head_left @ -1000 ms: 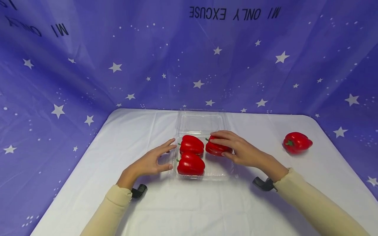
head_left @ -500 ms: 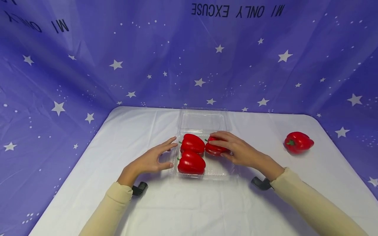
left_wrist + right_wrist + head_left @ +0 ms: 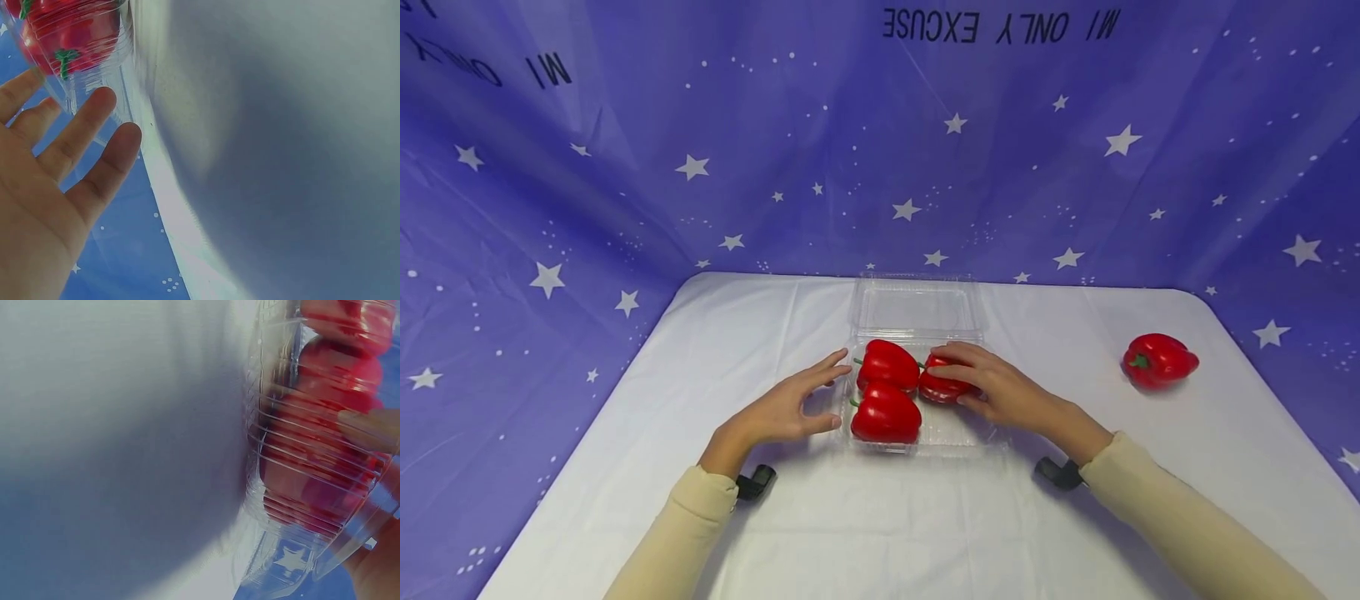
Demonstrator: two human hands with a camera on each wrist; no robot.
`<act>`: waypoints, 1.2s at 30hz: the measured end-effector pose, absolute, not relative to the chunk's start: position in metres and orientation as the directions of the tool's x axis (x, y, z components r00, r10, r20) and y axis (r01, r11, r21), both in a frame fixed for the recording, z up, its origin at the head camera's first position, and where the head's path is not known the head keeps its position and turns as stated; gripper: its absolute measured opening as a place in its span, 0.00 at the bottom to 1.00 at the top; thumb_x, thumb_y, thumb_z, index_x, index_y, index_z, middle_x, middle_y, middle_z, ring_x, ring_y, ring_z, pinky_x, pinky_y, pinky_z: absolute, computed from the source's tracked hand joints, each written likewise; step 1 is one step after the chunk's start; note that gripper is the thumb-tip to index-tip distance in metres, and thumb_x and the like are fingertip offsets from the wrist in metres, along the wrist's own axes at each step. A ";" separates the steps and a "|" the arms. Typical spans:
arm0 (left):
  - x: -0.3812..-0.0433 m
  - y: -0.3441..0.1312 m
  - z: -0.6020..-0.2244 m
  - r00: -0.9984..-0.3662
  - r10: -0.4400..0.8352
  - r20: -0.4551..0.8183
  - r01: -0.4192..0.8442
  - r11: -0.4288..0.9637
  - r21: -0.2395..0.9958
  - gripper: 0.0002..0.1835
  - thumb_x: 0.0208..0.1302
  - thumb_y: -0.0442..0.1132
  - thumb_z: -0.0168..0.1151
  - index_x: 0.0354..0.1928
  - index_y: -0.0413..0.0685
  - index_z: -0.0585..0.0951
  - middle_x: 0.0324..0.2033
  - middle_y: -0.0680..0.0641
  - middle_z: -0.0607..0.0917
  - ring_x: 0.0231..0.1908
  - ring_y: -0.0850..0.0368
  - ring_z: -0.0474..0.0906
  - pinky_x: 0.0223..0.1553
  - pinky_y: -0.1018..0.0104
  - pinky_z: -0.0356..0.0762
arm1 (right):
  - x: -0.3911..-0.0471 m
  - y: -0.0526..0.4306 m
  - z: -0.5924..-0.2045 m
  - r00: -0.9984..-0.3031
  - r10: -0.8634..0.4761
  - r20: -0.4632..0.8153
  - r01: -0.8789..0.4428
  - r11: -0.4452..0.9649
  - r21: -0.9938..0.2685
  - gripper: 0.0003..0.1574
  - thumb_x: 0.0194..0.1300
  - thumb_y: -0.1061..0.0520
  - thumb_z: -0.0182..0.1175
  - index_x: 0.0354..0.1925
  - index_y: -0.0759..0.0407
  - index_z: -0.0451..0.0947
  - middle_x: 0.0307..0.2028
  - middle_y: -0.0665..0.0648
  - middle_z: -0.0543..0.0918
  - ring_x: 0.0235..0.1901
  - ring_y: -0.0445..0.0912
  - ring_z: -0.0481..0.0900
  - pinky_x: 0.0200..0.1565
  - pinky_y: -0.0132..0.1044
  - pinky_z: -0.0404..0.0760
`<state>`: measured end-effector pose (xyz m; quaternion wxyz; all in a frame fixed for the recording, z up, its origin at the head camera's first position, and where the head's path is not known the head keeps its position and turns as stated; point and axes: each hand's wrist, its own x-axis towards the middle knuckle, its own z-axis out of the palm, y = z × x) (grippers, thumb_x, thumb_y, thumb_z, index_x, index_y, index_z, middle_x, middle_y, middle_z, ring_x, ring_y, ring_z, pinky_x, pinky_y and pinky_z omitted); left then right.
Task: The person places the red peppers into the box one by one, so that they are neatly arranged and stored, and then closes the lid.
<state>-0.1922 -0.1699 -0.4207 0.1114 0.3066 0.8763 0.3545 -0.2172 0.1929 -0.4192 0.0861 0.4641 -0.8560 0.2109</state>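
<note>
In the head view a clear plastic clamshell container [image 3: 957,433] lies open at the middle of the table. Two red bell peppers, a back one [image 3: 889,363] and a front one [image 3: 886,417], fill its left side with green stems pointing left. My right hand [image 3: 1003,387] grips a third red bell pepper [image 3: 942,389] at the container's back right, fingers over the top and thumb at the near side. That pepper's stem end is right against the back-left pepper. Beside the container's left wall, my left hand [image 3: 784,407] is held with fingers spread and nothing in them.
The clear lid [image 3: 917,307] is folded back behind the container. Another red bell pepper [image 3: 1159,363] lies at the far right of the white-covered table [image 3: 850,533]. A purple star-printed curtain [image 3: 820,125] surrounds the back and sides.
My right hand has slid slightly left with the pepper, bringing it up against the back-left pepper. The left hand has stayed in place.
</note>
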 end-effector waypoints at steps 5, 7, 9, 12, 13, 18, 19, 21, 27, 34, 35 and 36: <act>-0.192 -0.171 -0.422 -0.789 0.614 0.026 0.459 0.561 0.689 0.39 0.61 0.44 0.67 0.73 0.46 0.65 0.79 0.48 0.54 0.66 0.43 0.73 0.68 0.42 0.69 | -0.217 0.193 -0.420 -0.565 -0.754 0.334 -0.823 0.489 -0.289 0.42 0.49 0.67 0.75 0.64 0.53 0.76 0.67 0.60 0.73 0.69 0.58 0.68 0.62 0.55 0.77; -0.193 -0.171 -0.422 -0.788 0.615 0.026 0.459 0.559 0.691 0.39 0.62 0.43 0.67 0.74 0.46 0.65 0.79 0.48 0.54 0.67 0.43 0.73 0.68 0.42 0.69 | -0.217 0.193 -0.420 -0.569 -0.750 0.337 -0.821 0.495 -0.285 0.42 0.49 0.66 0.74 0.63 0.53 0.76 0.67 0.60 0.73 0.69 0.58 0.68 0.63 0.56 0.76; -0.193 -0.170 -0.422 -0.787 0.617 0.023 0.456 0.556 0.694 0.39 0.61 0.43 0.67 0.74 0.47 0.65 0.79 0.48 0.53 0.67 0.42 0.73 0.68 0.42 0.69 | -0.216 0.193 -0.421 -0.574 -0.747 0.336 -0.818 0.502 -0.280 0.41 0.50 0.66 0.74 0.63 0.53 0.76 0.67 0.60 0.73 0.69 0.58 0.68 0.64 0.57 0.76; -0.193 -0.170 -0.422 -0.786 0.618 0.017 0.451 0.553 0.701 0.39 0.61 0.44 0.67 0.74 0.47 0.65 0.79 0.48 0.53 0.67 0.42 0.72 0.68 0.42 0.68 | -0.214 0.192 -0.420 -0.583 -0.742 0.332 -0.812 0.512 -0.281 0.41 0.50 0.66 0.74 0.63 0.53 0.76 0.67 0.60 0.73 0.69 0.58 0.68 0.64 0.58 0.75; -0.193 -0.170 -0.422 -0.786 0.618 0.015 0.448 0.552 0.704 0.39 0.61 0.44 0.67 0.74 0.47 0.65 0.79 0.48 0.53 0.67 0.42 0.72 0.68 0.42 0.68 | -0.214 0.192 -0.421 -0.585 -0.741 0.330 -0.810 0.515 -0.281 0.41 0.50 0.66 0.74 0.63 0.53 0.76 0.67 0.60 0.73 0.69 0.59 0.68 0.64 0.59 0.75; -0.194 -0.171 -0.421 -0.789 0.614 0.016 0.447 0.555 0.701 0.39 0.61 0.44 0.67 0.74 0.47 0.65 0.79 0.48 0.53 0.69 0.42 0.71 0.69 0.42 0.67 | -0.213 0.191 -0.418 -0.592 -0.733 0.335 -0.805 0.524 -0.278 0.42 0.49 0.66 0.74 0.64 0.53 0.76 0.67 0.61 0.73 0.69 0.59 0.68 0.64 0.58 0.75; -0.194 -0.171 -0.421 -0.789 0.614 0.018 0.449 0.557 0.699 0.39 0.62 0.44 0.67 0.74 0.47 0.65 0.79 0.48 0.53 0.69 0.42 0.71 0.69 0.42 0.68 | -0.213 0.191 -0.418 -0.592 -0.732 0.337 -0.805 0.525 -0.275 0.42 0.49 0.66 0.74 0.64 0.53 0.76 0.67 0.61 0.73 0.69 0.58 0.68 0.64 0.58 0.75; -0.194 -0.171 -0.421 -0.789 0.614 0.020 0.454 0.560 0.693 0.39 0.62 0.44 0.67 0.74 0.47 0.65 0.79 0.47 0.53 0.68 0.43 0.71 0.69 0.42 0.68 | -0.214 0.191 -0.417 -0.590 -0.731 0.342 -0.807 0.526 -0.269 0.43 0.49 0.65 0.75 0.64 0.53 0.76 0.67 0.61 0.72 0.68 0.58 0.68 0.63 0.58 0.76; -0.193 -0.171 -0.422 -0.793 0.609 0.012 0.449 0.572 0.686 0.39 0.62 0.46 0.67 0.74 0.49 0.65 0.79 0.49 0.53 0.73 0.44 0.64 0.70 0.42 0.65 | -0.213 0.192 -0.418 -0.573 -0.733 0.367 -0.820 0.514 -0.254 0.44 0.48 0.65 0.75 0.65 0.55 0.74 0.67 0.64 0.72 0.68 0.60 0.68 0.61 0.60 0.77; -0.193 -0.172 -0.422 -0.796 0.606 0.011 0.447 0.575 0.685 0.40 0.61 0.47 0.67 0.74 0.49 0.65 0.79 0.50 0.53 0.75 0.44 0.60 0.71 0.41 0.63 | -0.205 0.203 -0.405 -0.589 -0.709 0.387 -0.807 0.536 -0.246 0.47 0.50 0.62 0.74 0.68 0.54 0.70 0.70 0.63 0.69 0.69 0.59 0.66 0.64 0.62 0.73; -0.193 -0.172 -0.422 -0.795 0.607 0.012 0.447 0.572 0.687 0.40 0.61 0.46 0.67 0.74 0.48 0.65 0.79 0.50 0.53 0.74 0.44 0.62 0.71 0.41 0.63 | -0.204 0.206 -0.403 -0.592 -0.705 0.390 -0.805 0.541 -0.245 0.47 0.50 0.63 0.73 0.68 0.54 0.70 0.70 0.63 0.69 0.69 0.59 0.66 0.64 0.62 0.73; -0.193 -0.172 -0.422 -0.795 0.607 0.013 0.447 0.571 0.689 0.40 0.61 0.46 0.67 0.74 0.48 0.65 0.79 0.50 0.53 0.74 0.44 0.63 0.71 0.41 0.63 | -0.203 0.209 -0.401 -0.596 -0.700 0.393 -0.802 0.545 -0.245 0.47 0.50 0.63 0.73 0.68 0.54 0.70 0.70 0.63 0.69 0.69 0.59 0.66 0.64 0.62 0.73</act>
